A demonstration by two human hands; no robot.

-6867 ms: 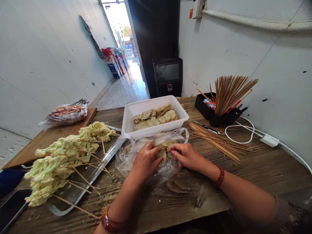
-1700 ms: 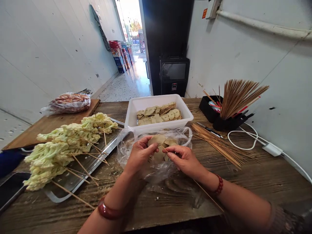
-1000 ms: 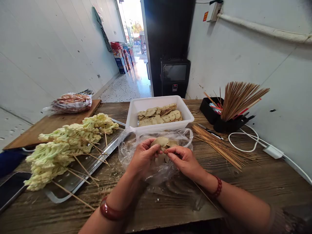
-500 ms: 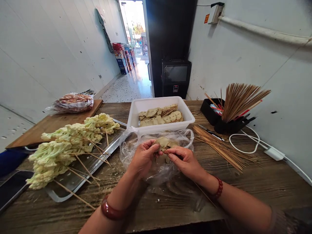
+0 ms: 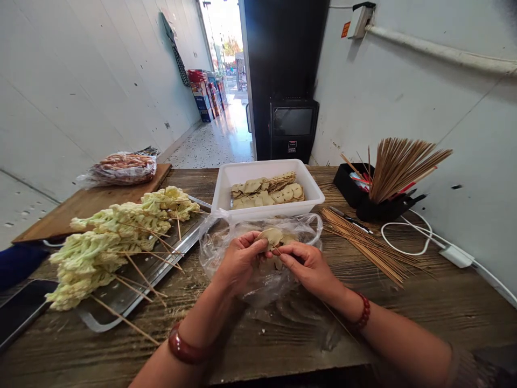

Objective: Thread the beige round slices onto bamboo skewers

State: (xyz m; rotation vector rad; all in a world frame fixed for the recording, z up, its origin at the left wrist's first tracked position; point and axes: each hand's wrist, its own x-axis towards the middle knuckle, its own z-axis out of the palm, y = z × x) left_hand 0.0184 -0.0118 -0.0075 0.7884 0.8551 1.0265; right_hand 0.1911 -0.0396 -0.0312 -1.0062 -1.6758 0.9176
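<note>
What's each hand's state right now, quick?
Left hand: closed, holding a pale slice.
Right hand: closed, pinching a thin skewer.

Forward obstacle: tub (image 5: 278, 209) beyond bag (image 5: 262, 286)

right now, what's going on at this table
A person is holding a pale, thin slice in the left hand and a thin skewer in the right hand, over an open clear plastic bag with more slices in it. Behind the bag, a white tub holds slices already on skewers. Skewered cauliflower lies to the left, and loose skewers lie to the right.
</note>
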